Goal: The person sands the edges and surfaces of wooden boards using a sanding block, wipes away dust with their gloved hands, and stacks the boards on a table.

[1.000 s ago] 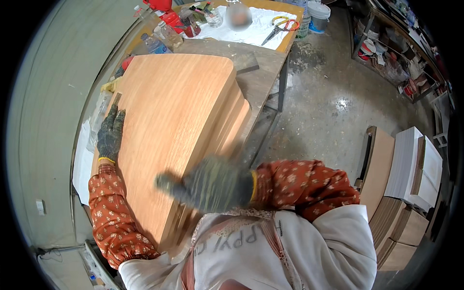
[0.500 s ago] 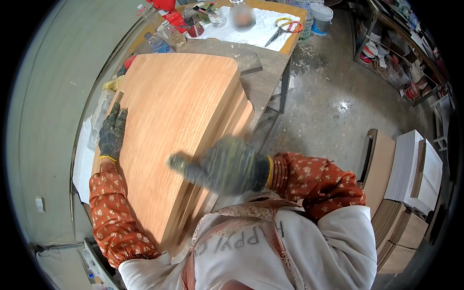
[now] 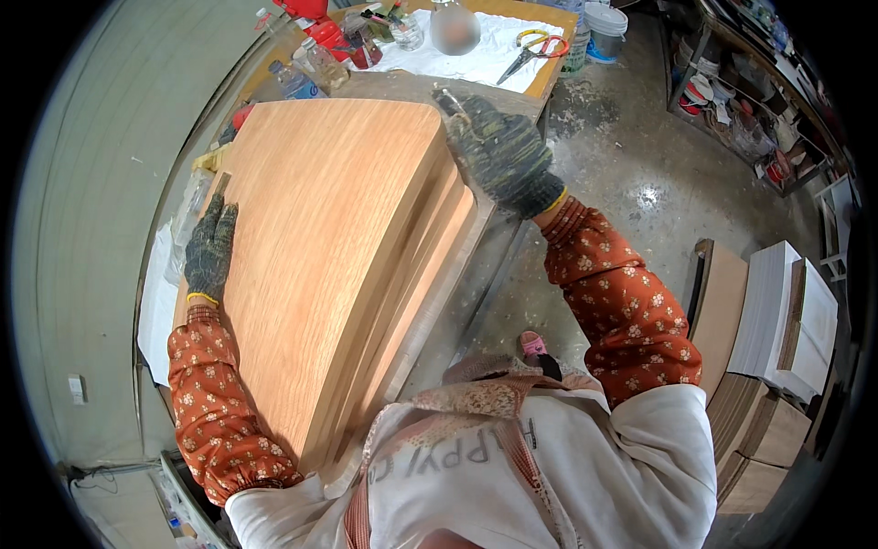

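A stack of light wood-grain panels (image 3: pixel 311 210) with rounded corners and curved edges lies in front of me. My left hand (image 3: pixel 211 247), in a dark knitted glove, rests along the left side of the top panel with its fingers stretched out. A narrow brown strip (image 3: pixel 222 183) shows just beyond those fingertips; whether it is held, I cannot tell. My right hand (image 3: pixel 508 160), gloved the same way, is beside the far right corner of the stack with fingers bent together. Something small and pale (image 3: pixel 448 99) shows at its fingertips, too unclear to name.
The stack lies on a worktable (image 3: pixel 389 87). Scissors (image 3: pixel 532 55) with yellow and red handles lie on white cloth (image 3: pixel 503 41) at the back, near bottles (image 3: pixel 297 82). Cardboard and white sheets (image 3: pixel 768 311) stand at right. A lidded bucket (image 3: pixel 605 32) is on the floor.
My right hand has moved away from me, from the near right edge of the panels to their far right corner. My left hand stays in place on the top panel.
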`<state>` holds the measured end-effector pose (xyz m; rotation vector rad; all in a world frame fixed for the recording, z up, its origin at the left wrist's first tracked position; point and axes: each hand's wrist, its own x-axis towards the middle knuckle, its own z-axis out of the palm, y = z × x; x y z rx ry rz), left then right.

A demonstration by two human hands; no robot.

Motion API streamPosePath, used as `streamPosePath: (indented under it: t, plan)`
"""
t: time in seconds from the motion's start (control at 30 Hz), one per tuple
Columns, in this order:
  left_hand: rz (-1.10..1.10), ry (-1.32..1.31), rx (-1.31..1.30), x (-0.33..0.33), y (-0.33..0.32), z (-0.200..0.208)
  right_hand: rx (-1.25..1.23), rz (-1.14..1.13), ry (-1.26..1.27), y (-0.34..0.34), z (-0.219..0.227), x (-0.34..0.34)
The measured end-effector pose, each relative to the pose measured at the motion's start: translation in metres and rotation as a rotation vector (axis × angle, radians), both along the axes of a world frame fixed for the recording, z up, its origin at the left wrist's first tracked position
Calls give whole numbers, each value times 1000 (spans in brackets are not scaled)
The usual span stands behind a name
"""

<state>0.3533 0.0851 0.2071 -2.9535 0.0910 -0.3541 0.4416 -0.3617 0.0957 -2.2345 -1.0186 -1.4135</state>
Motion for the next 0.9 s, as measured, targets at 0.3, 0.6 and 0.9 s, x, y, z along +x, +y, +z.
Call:
streamPosePath:
  t: [0.3,0.6,0.9]
  plan:
    - [-42,-50,-3,1,12,0,17,304,319,29,-8,-55]
    - [97,-40,-288,-7,-10,8,141,377,456,50,12,-99]
    - [-120,-39,31,1,18,-3,419,284,501,22,-10,-55]
